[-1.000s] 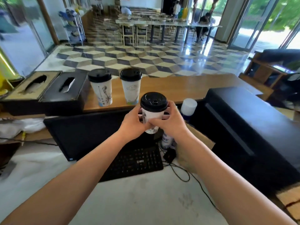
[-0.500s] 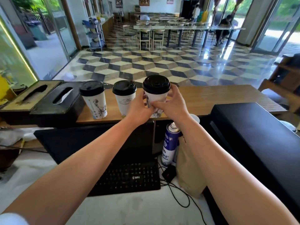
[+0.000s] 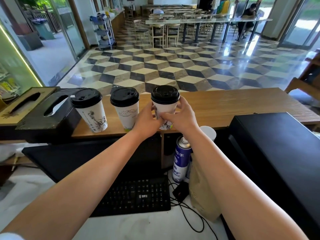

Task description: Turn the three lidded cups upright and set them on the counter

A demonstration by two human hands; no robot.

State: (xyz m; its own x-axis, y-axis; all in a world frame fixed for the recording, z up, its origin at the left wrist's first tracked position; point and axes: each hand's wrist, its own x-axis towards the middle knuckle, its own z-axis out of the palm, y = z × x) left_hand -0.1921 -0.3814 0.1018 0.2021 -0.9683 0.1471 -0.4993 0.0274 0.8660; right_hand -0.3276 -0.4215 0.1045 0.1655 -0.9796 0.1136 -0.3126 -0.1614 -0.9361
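Cup three [image 3: 165, 108]: upright, black lid up, pinched between fingers of left hand [image 3: 147, 119] and right hand [image 3: 181, 116], base at counter [image 3: 225, 104] edge. Two cups [image 3: 89, 110] stand left of fingers. Advice: seat base flat, release both sides evenly.

A long wooden counter [image 3: 225, 104] runs across the view. Three white paper cups with black lids stand upright along its near edge: the left cup [image 3: 90, 110] at nine o'clock, the middle cup [image 3: 125, 108] beside it, the right cup [image 3: 164, 104] at center. Two tissue boxes [image 3: 43, 111] sit at the counter's nine o'clock end.
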